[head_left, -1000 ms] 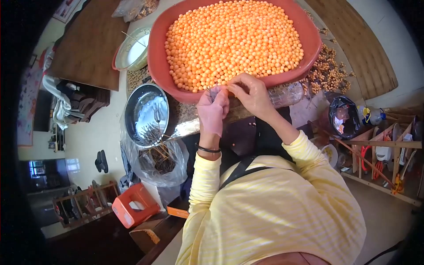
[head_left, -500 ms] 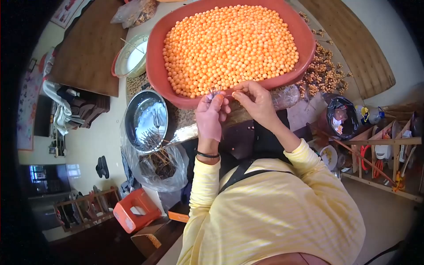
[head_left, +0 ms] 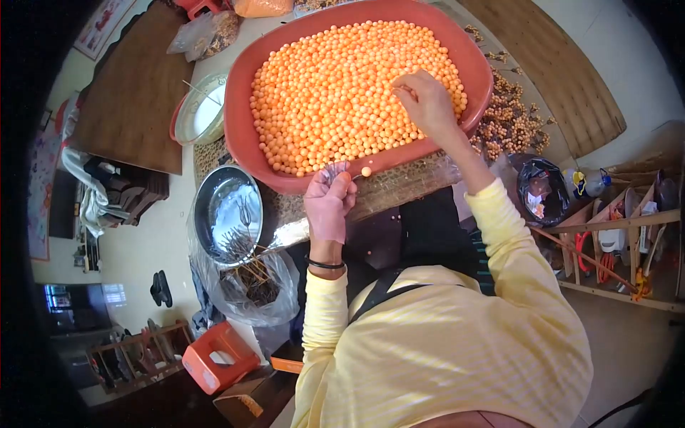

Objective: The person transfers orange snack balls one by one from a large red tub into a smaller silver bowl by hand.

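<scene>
My left hand (head_left: 330,196) is closed around a small bunch of thin dark stems (head_left: 335,170) at the front edge of the red basin. One orange bead (head_left: 366,172) sits on the end of a stem that sticks out to the right of its fingers. Round orange beads (head_left: 342,93) fill much of the red basin (head_left: 238,107). Over the right part of the beads is my right hand (head_left: 428,107), its fingers bent together in a pinch. Whether a bead lies between those fingertips cannot be made out.
A metal bowl (head_left: 203,221) with stems leaning in it stands left, above a plastic bag of stems (head_left: 267,285). Behind it is a bowl of white liquid (head_left: 207,114). Beaded sprigs (head_left: 510,118) lie right of the basin, near a black-lined bin (head_left: 542,189).
My right hand has moved from beside my left hand up and over the beads. A bead now shows on a stem at my left hand. The whole view has shifted slightly.
</scene>
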Motion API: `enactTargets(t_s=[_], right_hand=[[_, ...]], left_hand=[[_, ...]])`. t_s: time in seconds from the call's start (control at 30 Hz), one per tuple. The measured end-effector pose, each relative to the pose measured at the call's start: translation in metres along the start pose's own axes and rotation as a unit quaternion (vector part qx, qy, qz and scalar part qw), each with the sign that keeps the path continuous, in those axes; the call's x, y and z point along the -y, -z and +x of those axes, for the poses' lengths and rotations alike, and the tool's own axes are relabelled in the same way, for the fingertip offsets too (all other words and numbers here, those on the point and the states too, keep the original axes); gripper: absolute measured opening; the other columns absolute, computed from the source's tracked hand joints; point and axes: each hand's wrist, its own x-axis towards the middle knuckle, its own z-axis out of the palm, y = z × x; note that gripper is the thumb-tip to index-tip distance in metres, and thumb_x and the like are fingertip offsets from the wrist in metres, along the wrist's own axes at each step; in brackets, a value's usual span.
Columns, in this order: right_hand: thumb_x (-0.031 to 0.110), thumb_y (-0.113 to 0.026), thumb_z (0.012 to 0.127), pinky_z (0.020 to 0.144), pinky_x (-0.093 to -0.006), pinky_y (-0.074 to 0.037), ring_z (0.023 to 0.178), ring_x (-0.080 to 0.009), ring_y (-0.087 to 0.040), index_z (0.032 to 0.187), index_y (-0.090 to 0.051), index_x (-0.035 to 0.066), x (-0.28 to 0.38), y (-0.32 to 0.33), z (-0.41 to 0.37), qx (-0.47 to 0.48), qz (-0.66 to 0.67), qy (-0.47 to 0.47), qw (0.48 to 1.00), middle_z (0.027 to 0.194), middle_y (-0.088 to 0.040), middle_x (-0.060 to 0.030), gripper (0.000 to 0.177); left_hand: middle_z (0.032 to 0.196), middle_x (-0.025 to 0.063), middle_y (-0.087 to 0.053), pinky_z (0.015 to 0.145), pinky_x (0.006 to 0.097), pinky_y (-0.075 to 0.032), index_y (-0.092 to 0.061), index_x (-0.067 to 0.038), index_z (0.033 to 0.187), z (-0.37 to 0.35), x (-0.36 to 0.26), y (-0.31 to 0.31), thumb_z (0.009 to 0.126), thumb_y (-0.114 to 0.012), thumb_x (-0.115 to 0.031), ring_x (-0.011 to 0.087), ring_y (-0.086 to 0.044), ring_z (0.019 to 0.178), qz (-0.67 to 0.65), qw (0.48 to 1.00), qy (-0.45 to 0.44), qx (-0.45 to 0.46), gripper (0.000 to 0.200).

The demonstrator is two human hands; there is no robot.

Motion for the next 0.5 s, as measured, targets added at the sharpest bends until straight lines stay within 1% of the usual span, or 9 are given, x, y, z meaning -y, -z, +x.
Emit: enactTargets(t_s=[0.03,0.07,0.2,0.4,0.5], right_hand=[[0.007,-0.064,0.078,0.061,-0.0317,-0.046,0.065,-0.022,-0.055,0.085,-0.067,0.004,-0.002,-0.001,0.007,0.014,-0.063,0.004,0.998,0.08,-0.059,-0.0095,0.008],[0.007,-0.064,0.078,0.061,-0.0317,-0.046,0.065,-0.022,-0.055,0.085,-0.067,0.004,-0.005,-0.003,0.013,0.014,-0.063,0.005,0.998,0.08,-0.059,-0.0095,0.008],[0.01,-0.065,0.078,0.063,-0.0332,-0.047,0.065,-0.024,-0.055,0.084,-0.066,0.004,-0.011,-0.015,0.03,0.046,-0.242,0.071,0.967,0.081,-0.057,-0.0102,0.008],[0.01,-0.065,0.078,0.064,-0.0326,-0.048,0.066,-0.0228,-0.055,0.084,-0.066,0.005,-0.018,-0.021,0.036,0.081,-0.277,0.087,0.953,0.081,-0.057,-0.0095,0.007],[0.007,-0.064,0.08,0.062,-0.0289,-0.048,0.066,-0.0184,-0.055,0.084,-0.065,0.004,-0.018,-0.01,0.035,0.073,-0.124,0.003,0.99,0.081,-0.058,-0.0079,0.005]], left_hand=[[0.066,0.0009,-0.057,0.04,0.0142,-0.027,-0.062,-0.004,0.1,0.0,0.0,-0.001,0.091,-0.058,-0.011,0.0045,-0.043,0.048,0.002,1.0,-0.003,-0.011,0.013],[0.066,0.0009,-0.057,0.04,0.0142,-0.027,-0.062,-0.004,0.1,0.0,0.0,-0.001,0.091,-0.058,-0.011,0.0045,-0.043,0.048,0.001,1.0,-0.003,-0.01,0.013],[0.067,0.0012,-0.058,0.045,0.0134,-0.032,-0.063,-0.005,0.1,0.0,-0.001,0.001,0.09,-0.059,-0.009,0.0047,-0.045,0.049,-0.013,1.0,0.003,0.007,0.012],[0.067,0.0012,-0.058,0.045,0.0133,-0.032,-0.063,-0.004,0.1,0.002,0.0,0.002,0.09,-0.059,-0.01,0.0046,-0.045,0.049,-0.021,1.0,0.009,0.003,0.012],[0.067,0.0011,-0.058,0.044,0.0133,-0.031,-0.063,-0.004,0.099,0.003,0.0,0.003,0.09,-0.06,-0.009,0.0045,-0.044,0.049,-0.024,1.0,0.006,0.017,0.011]])
